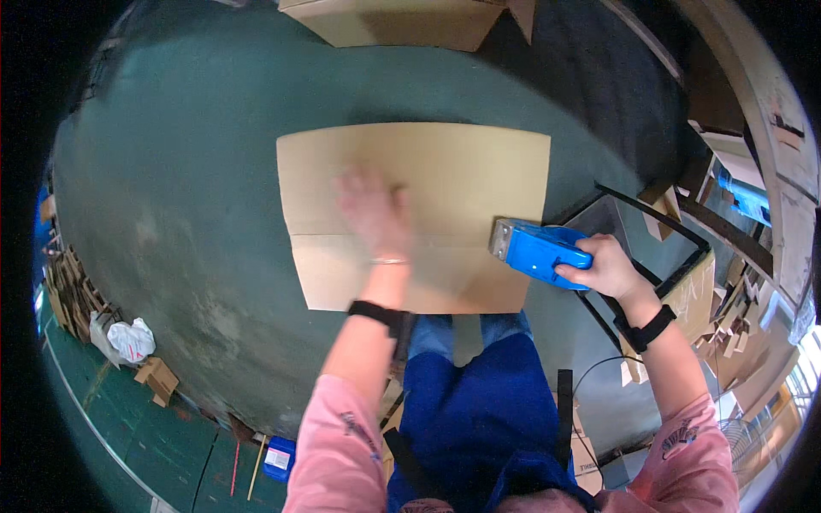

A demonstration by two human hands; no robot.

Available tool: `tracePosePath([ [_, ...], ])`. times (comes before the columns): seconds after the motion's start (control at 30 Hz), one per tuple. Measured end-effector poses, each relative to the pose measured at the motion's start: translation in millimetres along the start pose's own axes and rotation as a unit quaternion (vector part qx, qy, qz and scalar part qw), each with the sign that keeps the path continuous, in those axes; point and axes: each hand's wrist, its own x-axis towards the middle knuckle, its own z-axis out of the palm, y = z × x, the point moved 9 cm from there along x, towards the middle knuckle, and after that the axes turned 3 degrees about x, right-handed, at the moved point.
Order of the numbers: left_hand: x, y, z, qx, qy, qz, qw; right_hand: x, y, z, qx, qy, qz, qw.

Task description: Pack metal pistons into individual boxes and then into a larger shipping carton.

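A brown cardboard box [462, 179] lies in front of me, with a seam running across it below its middle. My left hand [374, 209] is over the left part of the cardboard, fingers stretched out and a little smeared by motion. It holds nothing. In my right hand [609, 267] is a blue tape dispenser [543, 250] with a metal front end. My fingers are wrapped round its right end. The metal front points left, over the right side of the cardboard near the seam. Whether it touches the surface I cannot tell.
Another cardboard box [402, 21] stands at the far edge. To the right is a black metal frame [658, 214], with cardboard scraps [731, 316] beyond it. Stacked cardboard [77, 286], a white plastic bag [132, 339] and a blue container [279, 458] are at the left.
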Motion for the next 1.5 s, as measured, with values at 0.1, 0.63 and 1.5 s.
tracePosePath([
  [0.1,-10,84,8,-0.042,-0.027,0.033,0.998,-2,-2,1,0.014,0.007,-0.008,1.0],
  [0.63,-11,91,25,0.0,-0.048,0.036,0.998,-36,89,-23,-0.175,-0.013,0.138,0.975],
  [1.5,-11,-201,36,-0.375,-0.173,-0.286,0.865,70,-151,231,0.002,0.041,0.121,0.992],
])
